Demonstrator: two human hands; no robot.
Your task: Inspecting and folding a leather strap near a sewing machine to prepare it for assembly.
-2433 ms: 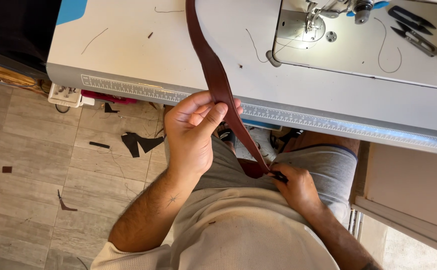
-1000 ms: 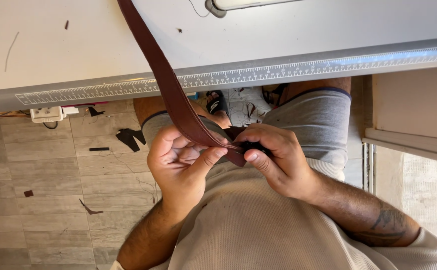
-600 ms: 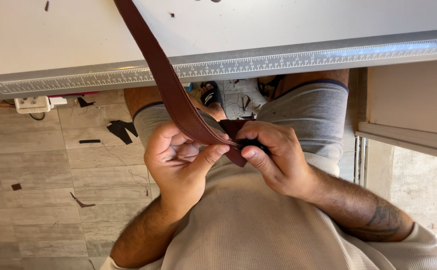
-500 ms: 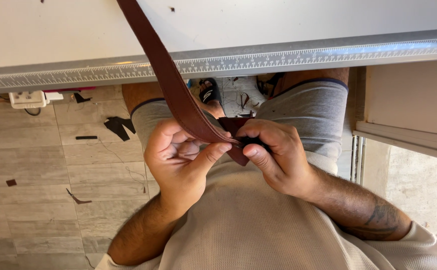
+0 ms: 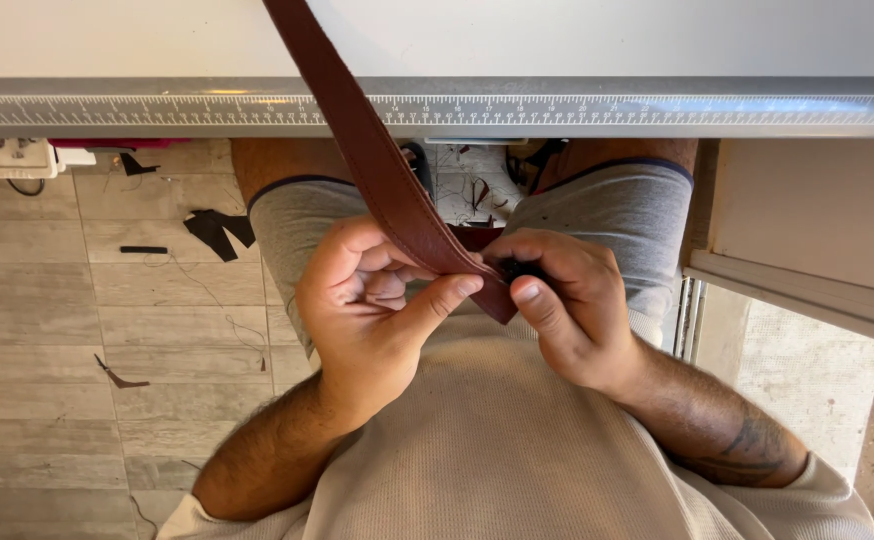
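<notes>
The end of a brown leather strap [image 5: 387, 190] is pinched between thumb and curled fingers of the left hand [image 5: 372, 315], just beside the right hand [image 5: 567, 305]. The right hand is closed on a small dark object at the strap's tip; what it is cannot be told. From both hands the strap's long axis runs up and away, leftward, over the table edge [image 5: 657, 105].
</notes>
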